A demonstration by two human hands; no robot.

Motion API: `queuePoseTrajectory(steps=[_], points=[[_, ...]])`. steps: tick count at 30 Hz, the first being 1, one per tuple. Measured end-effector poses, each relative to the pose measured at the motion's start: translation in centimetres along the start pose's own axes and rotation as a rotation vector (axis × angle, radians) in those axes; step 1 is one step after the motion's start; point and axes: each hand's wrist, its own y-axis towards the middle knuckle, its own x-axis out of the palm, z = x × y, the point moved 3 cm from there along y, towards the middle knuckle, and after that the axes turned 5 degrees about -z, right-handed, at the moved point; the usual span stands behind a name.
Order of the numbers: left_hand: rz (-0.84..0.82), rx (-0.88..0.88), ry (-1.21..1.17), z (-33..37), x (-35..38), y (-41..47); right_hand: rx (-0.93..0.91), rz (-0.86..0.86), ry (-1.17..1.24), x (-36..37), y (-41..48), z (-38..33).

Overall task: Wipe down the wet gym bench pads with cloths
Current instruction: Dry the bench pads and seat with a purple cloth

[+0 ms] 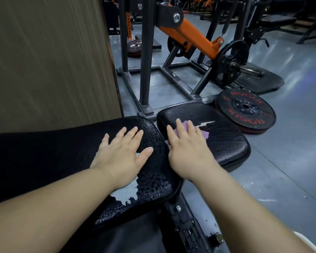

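Two black bench pads lie in front of me, both beaded with water. The long back pad [153, 179] runs in from the left, and its cover is torn near its end. My left hand [122, 152] presses flat on it with straight fingers, over a pale cloth [124, 193] that shows below my palm. The smaller seat pad [226, 139] sits to the right, with a white tear in its cover. My right hand [186, 148] lies flat on the seat pad's left part, pressing a purple cloth [202, 133] that peeks out between and beside my fingers.
A brown panel wall [49, 61] stands close on the left. Beyond the pads is a grey steel machine frame [146, 70] with an orange arm [190, 35] and a loaded black plate [228, 64]. A Rogue weight plate [244, 110] lies on the grey floor by the seat pad.
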Motion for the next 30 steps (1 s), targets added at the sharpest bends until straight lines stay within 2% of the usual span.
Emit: queuePoseTrajectory(steps=[4, 8, 10, 12, 14, 18, 23, 26, 30], points=[[0.005, 0.014, -0.015, -0.1, 0.0, 0.0, -0.018, -0.035, 0.04, -0.6, 1.8, 4.2], [0.0, 0.018, -0.007, -0.2, 0.1, 0.2, 0.269, -0.14, 0.158, 0.3, 5.8, 12.4], [0.002, 0.018, -0.002, -0.2, 0.2, 0.2, 0.398, -0.156, 0.264, 0.2, 7.0, 13.6], [0.007, 0.019, 0.006, -0.2, 0.2, 0.2, 0.463, -0.14, 0.254, -0.2, 7.7, 12.1], [0.006, 0.019, 0.011, -0.2, 0.2, 0.2, 0.374, -0.12, 0.15, -1.0, 7.8, 8.6], [0.018, 0.018, 0.003, -0.2, 0.1, 0.2, 0.035, -0.139, 0.073, -0.9, 8.3, 1.3], [0.025, 0.026, -0.009, -0.2, 0.0, 0.0, -0.058, -0.125, 0.084, -1.1, 10.0, 1.4], [0.022, 0.027, -0.019, -0.3, 0.0, 0.0, 0.078, -0.13, 0.152, -1.6, 11.0, 5.1], [0.012, 0.025, -0.018, -0.3, 0.1, 0.0, 0.445, -0.144, 0.298, -1.2, 11.1, 11.6]])
